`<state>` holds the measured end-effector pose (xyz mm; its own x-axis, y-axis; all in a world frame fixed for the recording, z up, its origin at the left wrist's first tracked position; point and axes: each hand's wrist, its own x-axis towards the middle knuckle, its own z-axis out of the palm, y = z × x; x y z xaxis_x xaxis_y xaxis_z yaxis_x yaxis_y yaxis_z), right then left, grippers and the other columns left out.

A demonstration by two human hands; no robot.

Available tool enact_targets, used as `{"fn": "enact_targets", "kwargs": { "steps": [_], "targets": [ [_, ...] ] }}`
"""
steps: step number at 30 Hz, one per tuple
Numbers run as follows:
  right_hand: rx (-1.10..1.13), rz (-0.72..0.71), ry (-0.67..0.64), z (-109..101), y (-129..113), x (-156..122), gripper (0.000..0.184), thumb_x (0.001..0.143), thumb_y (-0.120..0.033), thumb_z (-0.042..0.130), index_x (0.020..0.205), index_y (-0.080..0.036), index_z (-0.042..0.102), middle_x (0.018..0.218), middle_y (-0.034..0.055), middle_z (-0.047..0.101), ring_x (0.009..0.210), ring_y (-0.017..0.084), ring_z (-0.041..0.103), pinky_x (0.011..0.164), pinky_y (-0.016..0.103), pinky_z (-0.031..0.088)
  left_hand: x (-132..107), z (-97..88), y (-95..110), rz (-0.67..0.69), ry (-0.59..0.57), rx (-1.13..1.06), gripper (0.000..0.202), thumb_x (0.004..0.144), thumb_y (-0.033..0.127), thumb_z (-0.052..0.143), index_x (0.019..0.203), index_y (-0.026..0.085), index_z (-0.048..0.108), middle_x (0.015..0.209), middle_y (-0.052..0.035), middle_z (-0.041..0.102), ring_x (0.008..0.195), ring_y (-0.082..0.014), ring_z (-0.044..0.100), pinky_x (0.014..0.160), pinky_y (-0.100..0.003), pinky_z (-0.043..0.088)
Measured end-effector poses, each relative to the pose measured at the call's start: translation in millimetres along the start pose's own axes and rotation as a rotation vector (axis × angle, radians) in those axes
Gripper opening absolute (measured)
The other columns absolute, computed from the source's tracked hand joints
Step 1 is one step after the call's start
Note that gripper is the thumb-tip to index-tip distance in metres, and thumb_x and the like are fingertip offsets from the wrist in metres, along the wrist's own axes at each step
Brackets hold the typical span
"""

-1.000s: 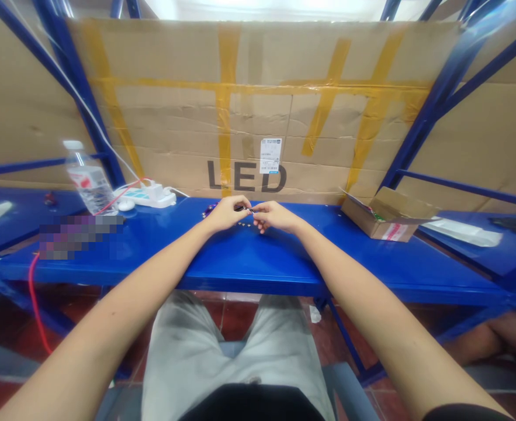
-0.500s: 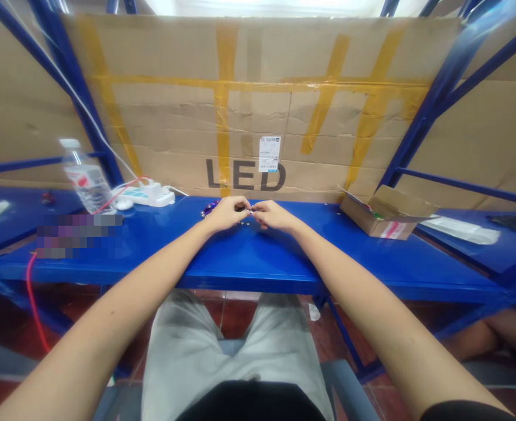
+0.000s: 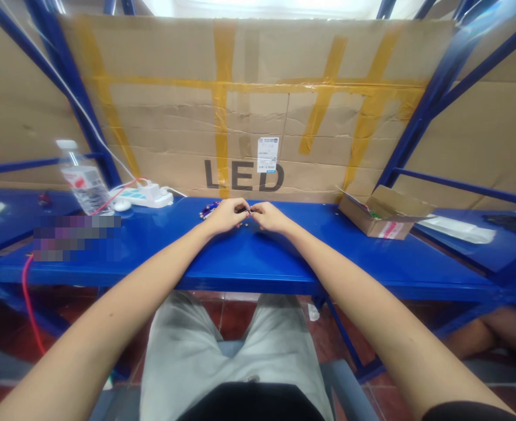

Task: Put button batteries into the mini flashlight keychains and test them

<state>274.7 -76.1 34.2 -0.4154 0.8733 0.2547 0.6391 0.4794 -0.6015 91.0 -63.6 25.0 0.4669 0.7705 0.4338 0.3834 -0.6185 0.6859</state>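
My left hand (image 3: 226,214) and my right hand (image 3: 270,216) meet over the middle of the blue metal shelf (image 3: 249,257), fingertips pinched together on a tiny metallic part (image 3: 247,213) that is too small to name. Both hands have their fingers curled and closed. A few small dark and purple pieces (image 3: 208,209) lie on the shelf just left of my left hand. My forearms stretch out from the lower corners, above my lap in light trousers.
A taped cardboard sheet marked LED (image 3: 258,111) backs the shelf. At left stand a plastic water bottle (image 3: 82,178), a white power strip (image 3: 146,195) and a red cable. An open small cardboard box (image 3: 383,213) and a white bag (image 3: 459,229) lie at right. Blue rack posts frame both sides.
The hands stay pinched together on the small part, shifting only slightly. The view has drifted a little to the right.
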Motion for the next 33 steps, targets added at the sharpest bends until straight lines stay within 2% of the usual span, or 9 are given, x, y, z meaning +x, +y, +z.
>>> {"fn": "enact_targets", "kwargs": {
  "steps": [3,5,10,14,20,23,25,28,33],
  "targets": [
    [-0.176,-0.073,0.097,6,1,2,0.022,0.096,-0.012,0.049,0.098,-0.011,0.071,0.103,0.0123,0.076,0.093,0.02,0.069,0.08,0.025,0.046,0,1.7,2,-0.001,0.017,0.047,0.01,0.085,0.022,0.061,0.092,0.016,0.065,0.065,0.001,0.065,0.049,-0.0109,0.056,0.052,-0.024,0.045],
    [-0.26,-0.076,0.133,10,1,3,0.024,0.098,-0.011,0.047,0.099,-0.011,0.071,0.111,0.0165,0.075,0.103,0.023,0.068,0.085,0.026,0.045,0,2.5,2,-0.005,0.034,0.063,0.009,0.085,0.021,0.06,0.091,0.016,0.065,0.062,0.0021,0.062,0.048,-0.0107,0.055,0.052,-0.023,0.044],
    [-0.277,-0.023,0.133,7,-1,3,0.024,0.1,-0.011,0.047,0.103,-0.01,0.071,0.109,0.0161,0.075,0.102,0.022,0.07,0.085,0.025,0.045,3,1.7,1,-0.01,0.014,-0.005,0.007,0.085,0.019,0.059,0.091,0.017,0.063,0.073,-0.0005,0.068,0.049,-0.0099,0.055,0.049,-0.023,0.045],
    [-0.213,0.081,0.068,-5,1,1,0.027,0.096,-0.01,0.052,0.117,-0.009,0.07,0.093,0.0116,0.078,0.089,0.019,0.071,0.079,0.024,0.048,4,-4.2,0,-0.067,0.089,-0.058,0.012,0.082,0.014,0.059,0.09,0.019,0.051,0.082,-0.0017,0.073,0.045,-0.0072,0.052,0.048,-0.021,0.044],
    [-0.324,0.086,-0.055,-15,5,-2,0.029,0.088,-0.015,0.067,0.115,-0.012,0.075,0.119,0.0123,0.075,0.106,0.022,0.069,0.089,0.025,0.049,1,-17.6,-1,-0.158,0.128,0.013,0.017,0.078,0.01,0.058,0.091,0.019,0.052,0.083,-0.0015,0.075,0.04,-0.0057,0.048,0.048,-0.022,0.043],
    [-0.335,0.089,-0.16,-16,4,-4,0.028,0.087,-0.018,0.069,0.113,-0.015,0.077,0.118,0.0102,0.076,0.106,0.022,0.07,0.086,0.024,0.05,2,-22.2,-3,-0.164,0.073,0.06,0.007,0.079,0.018,0.062,0.085,0.017,0.061,0.084,-0.0038,0.075,0.045,-0.0076,0.051,0.051,-0.024,0.044],
    [-0.326,0.088,-0.198,-16,4,-4,0.028,0.087,-0.02,0.069,0.113,-0.015,0.078,0.118,0.0091,0.076,0.105,0.022,0.07,0.085,0.024,0.05,3,-24.5,-3,-0.127,0.021,0.088,0.011,0.077,0.025,0.068,0.081,0.016,0.067,0.083,-0.0044,0.074,0.055,-0.0105,0.057,0.058,-0.026,0.047],
    [-0.313,0.098,-0.218,-17,3,-5,0.03,0.085,-0.021,0.071,0.114,-0.016,0.078,0.117,0.0081,0.076,0.104,0.022,0.071,0.086,0.024,0.05,4,-27.3,-2,-0.084,-0.064,0.12,0.016,0.071,0.028,0.073,0.082,0.016,0.074,0.079,-0.0032,0.072,0.07,-0.0147,0.062,0.069,-0.028,0.049],
    [-0.304,0.1,-0.219,-18,1,-6,0.032,0.082,-0.02,0.073,0.114,-0.017,0.078,0.114,0.0074,0.077,0.1,0.021,0.071,0.082,0.024,0.051,1,-26.9,-2,-0.068,-0.206,0.128,0.018,0.071,0.027,0.071,0.085,0.017,0.077,0.08,-0.0027,0.073,0.073,-0.0158,0.063,0.072,-0.027,0.049]
  ]
}}
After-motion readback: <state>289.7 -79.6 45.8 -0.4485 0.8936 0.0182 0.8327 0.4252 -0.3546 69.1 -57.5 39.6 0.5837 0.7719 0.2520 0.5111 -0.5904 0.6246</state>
